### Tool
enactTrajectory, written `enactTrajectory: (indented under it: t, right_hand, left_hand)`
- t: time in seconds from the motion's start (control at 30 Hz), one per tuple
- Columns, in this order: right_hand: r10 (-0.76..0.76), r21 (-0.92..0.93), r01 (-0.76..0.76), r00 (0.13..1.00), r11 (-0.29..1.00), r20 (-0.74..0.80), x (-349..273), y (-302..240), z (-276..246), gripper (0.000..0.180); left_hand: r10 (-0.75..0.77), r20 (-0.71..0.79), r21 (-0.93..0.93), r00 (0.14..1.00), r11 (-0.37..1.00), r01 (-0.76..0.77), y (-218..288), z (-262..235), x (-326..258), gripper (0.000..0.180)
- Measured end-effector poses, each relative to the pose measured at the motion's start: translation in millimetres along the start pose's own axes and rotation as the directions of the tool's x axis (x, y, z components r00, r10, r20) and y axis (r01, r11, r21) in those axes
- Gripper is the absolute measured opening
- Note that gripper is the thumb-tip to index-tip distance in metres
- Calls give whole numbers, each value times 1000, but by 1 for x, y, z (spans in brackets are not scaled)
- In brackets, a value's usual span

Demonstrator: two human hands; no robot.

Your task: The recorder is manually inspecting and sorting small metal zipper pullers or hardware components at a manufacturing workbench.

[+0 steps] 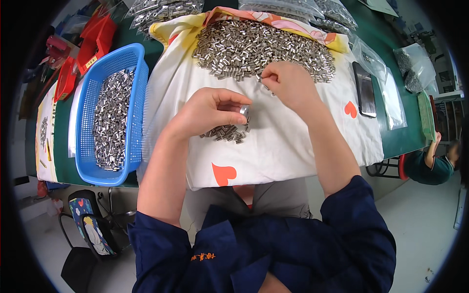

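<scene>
Nearest us, our dark blue sleeves [254, 249] led up to the white cloth [293, 146]. Our left hand [207, 112] was curled around a short shiny metal tube [244, 111] above a small sorted cluster [225, 133]. Our right hand [288, 83] pinched another tube at the big unsorted heap [259, 46]. The blue basket [115, 112] sat roughly half filled, so we judged plenty remained.

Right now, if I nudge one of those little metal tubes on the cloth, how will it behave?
The small metal tubes look round and smooth, so one would probably roll, though the soft cloth may slow it. Their shiny finish suggests they are slippery. They seem stiff, not fragile.
</scene>
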State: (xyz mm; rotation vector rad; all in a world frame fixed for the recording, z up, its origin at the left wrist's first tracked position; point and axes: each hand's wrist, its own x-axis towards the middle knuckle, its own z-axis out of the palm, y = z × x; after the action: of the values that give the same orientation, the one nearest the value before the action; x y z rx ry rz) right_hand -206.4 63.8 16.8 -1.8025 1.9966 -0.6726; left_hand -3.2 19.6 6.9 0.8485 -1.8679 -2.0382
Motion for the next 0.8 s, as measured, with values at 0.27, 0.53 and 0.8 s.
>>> enactTrajectory:
  t: [0.27, 0.53, 0.8]
  right_hand:
    - [-328, -274, 276, 930, 921, -165, 0, 7, 19, 8]
    - [-170, 435, 139, 985, 889, 33, -13, -28, 5, 8]
    - [-346, 28, 351, 930, 936, -122, -20, -31, 14, 9]
  left_hand:
    - [47, -76, -94, 996, 994, -54, -1, -1, 6, 31]
    - [75, -195, -174, 978, 979, -109, -1, -7, 4, 34]
    - [96, -228, -77, 969, 990, -116, -10, -5, 11, 35]
